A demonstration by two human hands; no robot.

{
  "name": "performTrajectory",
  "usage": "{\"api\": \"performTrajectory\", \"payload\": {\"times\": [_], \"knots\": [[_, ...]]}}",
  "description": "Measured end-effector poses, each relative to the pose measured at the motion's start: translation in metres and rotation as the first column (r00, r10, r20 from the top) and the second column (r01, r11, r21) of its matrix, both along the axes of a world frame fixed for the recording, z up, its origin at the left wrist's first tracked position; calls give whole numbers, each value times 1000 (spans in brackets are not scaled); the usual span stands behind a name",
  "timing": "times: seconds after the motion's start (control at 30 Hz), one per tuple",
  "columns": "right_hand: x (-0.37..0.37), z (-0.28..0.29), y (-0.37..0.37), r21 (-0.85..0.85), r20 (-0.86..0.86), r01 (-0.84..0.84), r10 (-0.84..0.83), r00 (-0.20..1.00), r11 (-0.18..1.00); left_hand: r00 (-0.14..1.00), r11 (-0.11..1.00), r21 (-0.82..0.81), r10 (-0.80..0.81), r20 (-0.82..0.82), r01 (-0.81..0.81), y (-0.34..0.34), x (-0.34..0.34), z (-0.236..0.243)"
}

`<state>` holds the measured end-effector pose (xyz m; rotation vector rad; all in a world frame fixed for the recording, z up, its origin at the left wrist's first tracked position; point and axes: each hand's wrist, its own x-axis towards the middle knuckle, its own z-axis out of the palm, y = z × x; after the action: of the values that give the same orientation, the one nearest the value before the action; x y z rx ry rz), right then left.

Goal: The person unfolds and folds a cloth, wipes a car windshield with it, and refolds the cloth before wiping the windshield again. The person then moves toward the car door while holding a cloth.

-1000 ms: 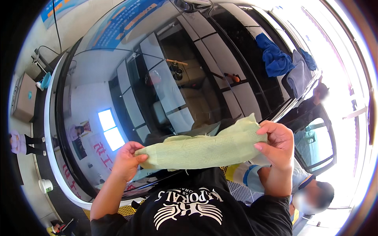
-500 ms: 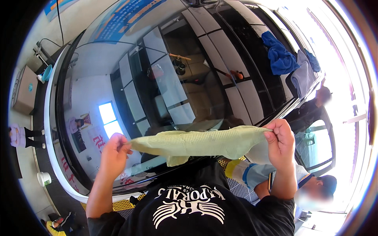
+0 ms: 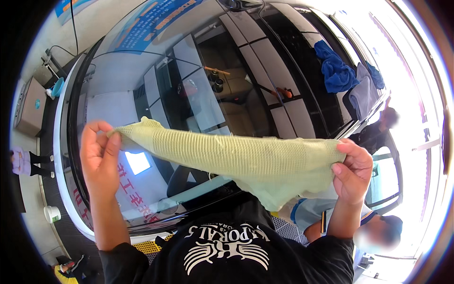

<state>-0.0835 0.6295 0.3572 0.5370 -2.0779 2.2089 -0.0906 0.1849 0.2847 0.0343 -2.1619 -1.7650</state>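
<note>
A pale yellow-green cloth (image 3: 241, 154) with a ribbed, waffle-like texture is stretched between my two hands, its lower part hanging in a loose flap. My left hand (image 3: 100, 158) pinches one end between thumb and fingers. At the other end, my right hand (image 3: 351, 173) grips a corner, fingers closed on it. The cloth hangs over the dark, glossy windshield (image 3: 165, 118) of a car and hides part of it. Seats and a dashboard show through the glass among bright reflections.
A blue towel (image 3: 335, 66) and a grey cloth (image 3: 363, 92) lie on the car's right side. One person in a cap (image 3: 378, 232) is close at my right; another in dark clothes (image 3: 378, 130) stands beyond. A white bucket (image 3: 52, 214) and a beige cabinet (image 3: 34, 108) are at left.
My hands have moved apart and the left one has risen. The cloth, formerly narrow and folded, is now spread wider and longer, with a bigger flap hanging down.
</note>
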Motion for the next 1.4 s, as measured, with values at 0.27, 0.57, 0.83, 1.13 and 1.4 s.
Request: {"api": "performTrajectory", "payload": {"times": [0.27,0.57,0.83,1.13,1.4], "knots": [[-6,-7,7,169,-372,264,-186,909,950,989,993,-73,87,-122,-96,-11,-14,4],[-18,-22,15,-510,286,10,158,945,860,948,999,-13,-36,-315,34,3,-19,21],[-9,-10,16,269,8,47,-51,999,962,937,813,-540,18,-349,-217,-5,-29,59],[-4,-7,13,336,-51,256,-254,966,907,964,872,-478,-31,-266,-104,-9,-38,74],[-5,10,22,165,-233,296,-254,939,941,960,986,-164,-22,-279,-25,-11,-55,77]]}}
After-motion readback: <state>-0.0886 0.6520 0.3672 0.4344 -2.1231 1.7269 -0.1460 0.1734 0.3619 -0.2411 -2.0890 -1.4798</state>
